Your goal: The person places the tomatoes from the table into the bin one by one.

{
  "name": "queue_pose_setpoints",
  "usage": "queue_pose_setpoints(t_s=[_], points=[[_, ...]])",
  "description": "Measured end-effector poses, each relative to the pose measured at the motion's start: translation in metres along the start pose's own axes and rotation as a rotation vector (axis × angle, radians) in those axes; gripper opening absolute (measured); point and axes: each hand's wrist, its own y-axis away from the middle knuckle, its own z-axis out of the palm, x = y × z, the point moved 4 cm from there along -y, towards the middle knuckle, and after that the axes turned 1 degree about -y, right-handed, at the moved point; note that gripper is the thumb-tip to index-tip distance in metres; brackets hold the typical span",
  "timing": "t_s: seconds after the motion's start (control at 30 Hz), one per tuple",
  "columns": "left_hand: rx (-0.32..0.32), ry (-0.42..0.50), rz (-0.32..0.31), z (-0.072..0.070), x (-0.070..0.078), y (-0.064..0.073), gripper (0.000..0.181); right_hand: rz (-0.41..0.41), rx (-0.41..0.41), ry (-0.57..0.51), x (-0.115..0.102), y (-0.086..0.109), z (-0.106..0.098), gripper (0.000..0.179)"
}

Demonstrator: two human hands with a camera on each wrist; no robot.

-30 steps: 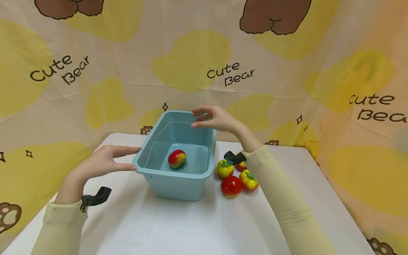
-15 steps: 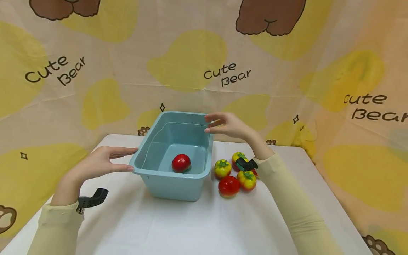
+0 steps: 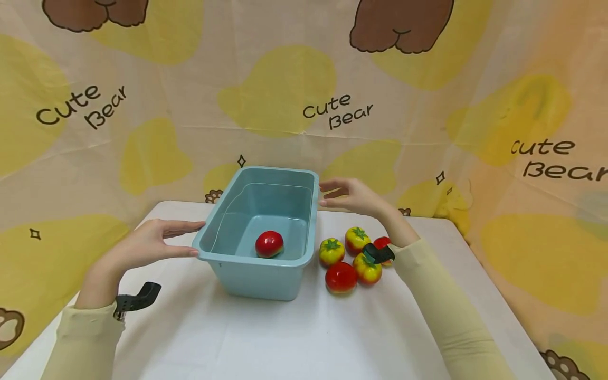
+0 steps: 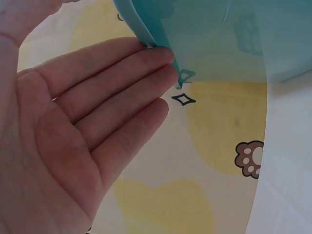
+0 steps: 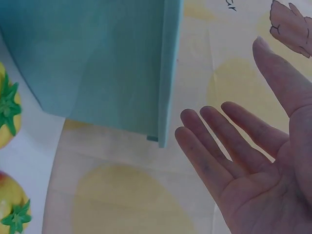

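Note:
A light blue plastic basin (image 3: 256, 260) stands on the table. One glossy red fruit (image 3: 269, 244), resembling a tomato, lies on its floor. At the basin's left rim, my left hand (image 3: 144, 245) touches it with straight fingertips, the thumb nearer the front corner. The left wrist view shows those fingers (image 4: 117, 92) flat against the rim's outer side. My right hand (image 3: 353, 198) is just outside the right rim, fingers loosely extended and holding nothing. In the right wrist view a small gap separates its fingertips (image 5: 184, 139) from the rim (image 5: 168, 97).
Right of the basin several similar fruits sit close together: a red one (image 3: 341, 277), yellow-red ones with green calyxes (image 3: 331, 252), and one partly hidden behind the right wrist's black strap (image 3: 378, 253). A patterned cloth (image 3: 266, 89) hangs behind the white table (image 3: 266, 338).
My right hand has moved right and down, from over the basin to outside its right rim. The fruit inside has rolled to show its red side. My left hand stays at the rim.

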Motion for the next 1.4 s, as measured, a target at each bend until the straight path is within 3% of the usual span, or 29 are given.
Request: queue_pose_setpoints(t_s=[0.67, 1.03, 1.4], points=[[0.016, -0.002, -0.024, 0.003, -0.007, -0.001, 0.061, 0.071, 0.017, -0.008, 0.039, 0.030, -0.005, 0.053], [0.028, -0.004, -0.004, 0.003, -0.006, 0.000, 0.059, 0.114, 0.053, -0.015, 0.055, 0.048, -0.011, 0.054], [0.021, -0.008, -0.028, 0.003, -0.009, -0.001, 0.060, 0.147, 0.089, -0.003, 0.071, 0.066, -0.018, 0.054]])
